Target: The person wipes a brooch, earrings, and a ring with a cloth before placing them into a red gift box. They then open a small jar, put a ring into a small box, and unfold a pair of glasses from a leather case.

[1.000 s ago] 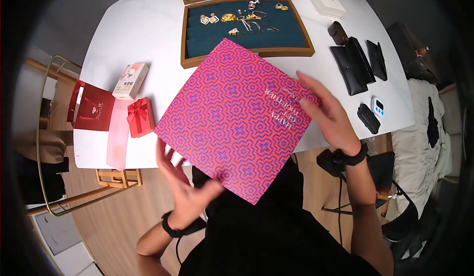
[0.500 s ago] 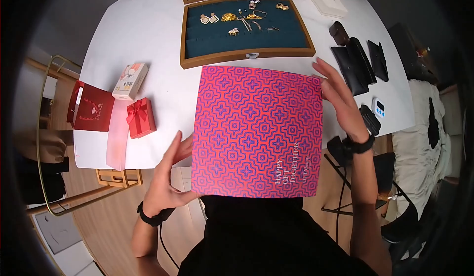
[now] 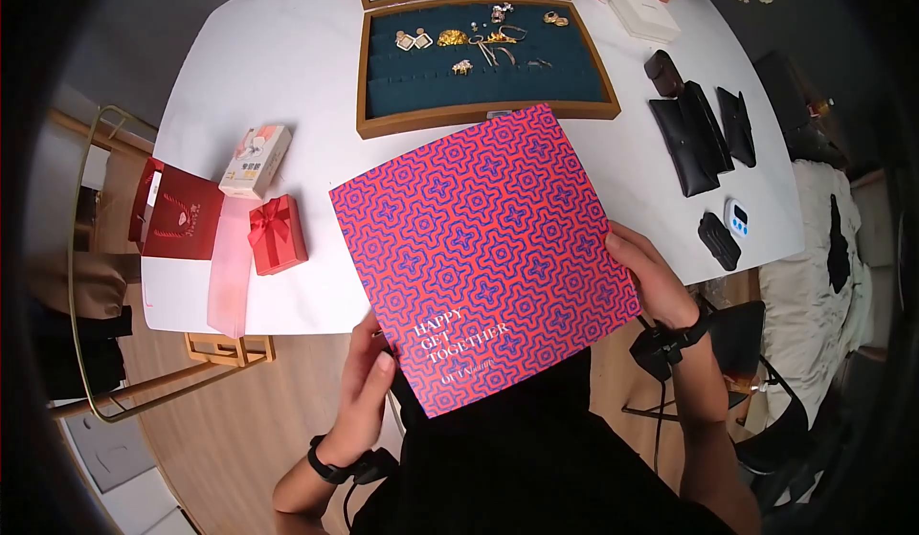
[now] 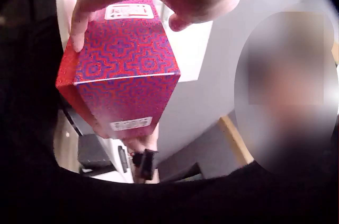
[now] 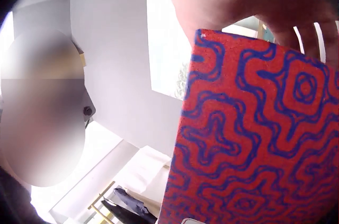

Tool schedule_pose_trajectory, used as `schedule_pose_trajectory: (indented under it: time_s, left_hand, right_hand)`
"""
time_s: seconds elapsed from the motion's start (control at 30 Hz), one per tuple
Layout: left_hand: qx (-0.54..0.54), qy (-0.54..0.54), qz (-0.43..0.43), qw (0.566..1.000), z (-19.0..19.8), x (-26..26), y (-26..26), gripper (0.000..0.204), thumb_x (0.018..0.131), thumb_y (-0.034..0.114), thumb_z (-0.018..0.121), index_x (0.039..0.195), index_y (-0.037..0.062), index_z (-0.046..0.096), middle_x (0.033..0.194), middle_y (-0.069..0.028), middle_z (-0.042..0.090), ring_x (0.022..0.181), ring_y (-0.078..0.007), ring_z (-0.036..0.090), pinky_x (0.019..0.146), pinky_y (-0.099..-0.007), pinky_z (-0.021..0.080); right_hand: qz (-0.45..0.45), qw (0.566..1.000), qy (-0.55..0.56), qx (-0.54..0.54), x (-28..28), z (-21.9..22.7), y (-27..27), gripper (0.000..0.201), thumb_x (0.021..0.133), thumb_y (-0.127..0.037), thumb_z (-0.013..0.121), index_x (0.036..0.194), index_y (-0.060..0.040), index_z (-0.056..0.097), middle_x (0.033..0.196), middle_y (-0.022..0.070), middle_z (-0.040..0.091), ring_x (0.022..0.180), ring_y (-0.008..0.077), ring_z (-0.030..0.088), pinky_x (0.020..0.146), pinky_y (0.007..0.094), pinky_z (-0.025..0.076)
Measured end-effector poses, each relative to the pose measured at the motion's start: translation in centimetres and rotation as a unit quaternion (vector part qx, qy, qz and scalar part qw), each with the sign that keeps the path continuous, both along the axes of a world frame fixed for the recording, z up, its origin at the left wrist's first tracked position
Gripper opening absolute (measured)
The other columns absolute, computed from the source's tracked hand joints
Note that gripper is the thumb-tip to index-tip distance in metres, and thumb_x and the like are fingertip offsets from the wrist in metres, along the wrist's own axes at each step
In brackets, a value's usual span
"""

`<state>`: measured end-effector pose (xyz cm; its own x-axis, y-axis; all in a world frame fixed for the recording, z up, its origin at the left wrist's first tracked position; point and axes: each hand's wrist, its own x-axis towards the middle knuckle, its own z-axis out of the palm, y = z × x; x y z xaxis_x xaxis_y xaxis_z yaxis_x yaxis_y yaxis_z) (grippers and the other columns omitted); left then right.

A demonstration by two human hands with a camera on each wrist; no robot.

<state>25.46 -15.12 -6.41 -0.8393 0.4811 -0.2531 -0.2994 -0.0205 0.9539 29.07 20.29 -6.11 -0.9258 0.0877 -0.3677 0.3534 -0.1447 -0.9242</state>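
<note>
A square red gift box (image 3: 479, 238) with a blue maze-like pattern is held up between both hands, tilted, over the table's front edge. White lettering reading HAPPY GET TOGETHER runs along its lower left in the head view. My left hand (image 3: 359, 401) grips the box's lower left side, some fingers hidden behind it. On the opposite side my right hand (image 3: 659, 281) holds the right edge, its other fingers largely out of sight in the head view. White printed labels show on two sides of the box (image 4: 127, 49) in the left wrist view.
Beyond the box stands an open wooden jewellery case (image 3: 383, 125) with earrings and other jewellery. Left lie a small red ribboned box (image 3: 278, 238), a pale carton (image 3: 256, 162) and a red bag (image 3: 182, 211). Right are black pouches (image 3: 684, 143) and a white timer (image 3: 736, 217).
The gift box has turned between my hands, its lettering passing from the right side to the lower left. My hands have shifted their hold along its edges.
</note>
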Motion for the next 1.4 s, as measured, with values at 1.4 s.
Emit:
schedule_pose_trajectory:
  time_s: [1.4]
  left_hand:
    - [0.063,-0.125,0.015,0.99,3.3,-7.6,0.9,0.096,0.075,0.046,0.083,0.14,-0.0074,0.036,0.131,-0.0141,0.056,0.121,-0.0219,0.057,0.103,-0.0353,0.045]
  right_hand:
    - [-0.014,0.995,0.055,-0.084,-1.0,0.9,1.1,0.059,0.101,-0.05,0.044,0.132,-0.0011,0.049,0.121,0.0099,0.061,0.111,0.0168,0.061,0.098,0.0324,0.047]
